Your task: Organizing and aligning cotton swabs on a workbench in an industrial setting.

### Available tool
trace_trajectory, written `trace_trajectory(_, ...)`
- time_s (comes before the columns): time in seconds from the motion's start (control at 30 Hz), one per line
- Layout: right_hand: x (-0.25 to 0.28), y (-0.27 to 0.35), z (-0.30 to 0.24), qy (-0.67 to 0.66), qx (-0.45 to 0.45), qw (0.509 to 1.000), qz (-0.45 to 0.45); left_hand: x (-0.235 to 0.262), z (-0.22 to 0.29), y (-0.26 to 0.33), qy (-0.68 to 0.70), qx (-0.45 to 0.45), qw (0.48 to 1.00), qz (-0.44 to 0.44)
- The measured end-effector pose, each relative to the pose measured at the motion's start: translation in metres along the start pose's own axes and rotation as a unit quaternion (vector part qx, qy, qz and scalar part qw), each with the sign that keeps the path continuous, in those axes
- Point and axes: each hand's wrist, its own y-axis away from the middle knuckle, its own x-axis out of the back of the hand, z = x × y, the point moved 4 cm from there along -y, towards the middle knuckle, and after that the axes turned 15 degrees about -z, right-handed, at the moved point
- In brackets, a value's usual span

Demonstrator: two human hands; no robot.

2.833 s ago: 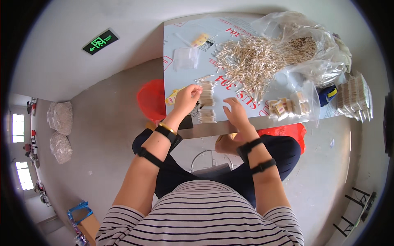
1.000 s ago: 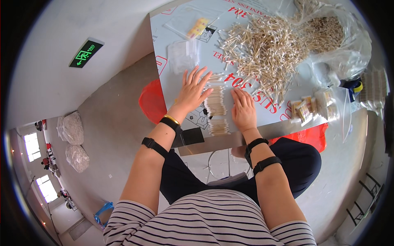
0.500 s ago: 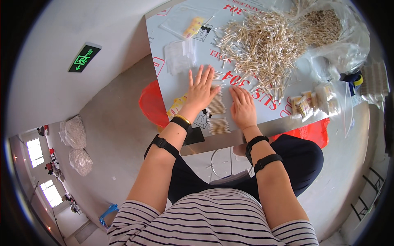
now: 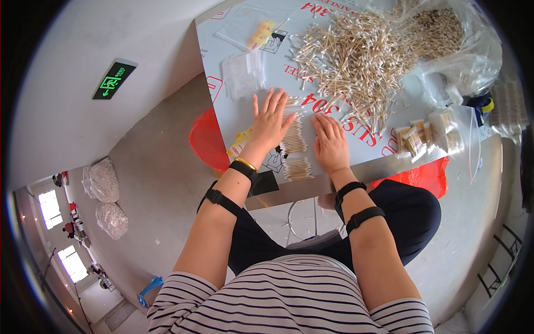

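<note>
A column of cotton swabs [image 4: 295,138], laid side by side, runs between my hands, and a separate short group of swabs [image 4: 298,169] lies just nearer to me. My left hand [image 4: 269,123] rests flat with its fingers spread, its thumb side touching the left ends of the column. To the right of the swabs, my right hand [image 4: 331,143] lies palm down on the table, fingers stretched forward, slightly apart from the column. Neither hand holds anything. Beyond them spreads a large loose heap of cotton swabs [image 4: 356,61].
Clear plastic bags [image 4: 245,75] lie at the left of the metal table [image 4: 311,183], near yellow printed cards [image 4: 240,142]. Small packs of swabs [image 4: 414,139] and a clear bag [image 4: 461,133] sit at the right edge. Red bags [image 4: 208,139] hang below.
</note>
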Motion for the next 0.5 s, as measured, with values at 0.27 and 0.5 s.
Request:
trace_trajectory(0.27,0.001,0.0,-0.001,0.003,0.001,1.0,0.004,-0.002,0.007,0.01,-0.003,-0.015,1.0,0.002)
trace_trajectory(0.5,0.001,0.0,-0.002,0.002,0.002,1.0,0.001,-0.003,0.008,0.015,0.024,-0.004,1.0,0.012)
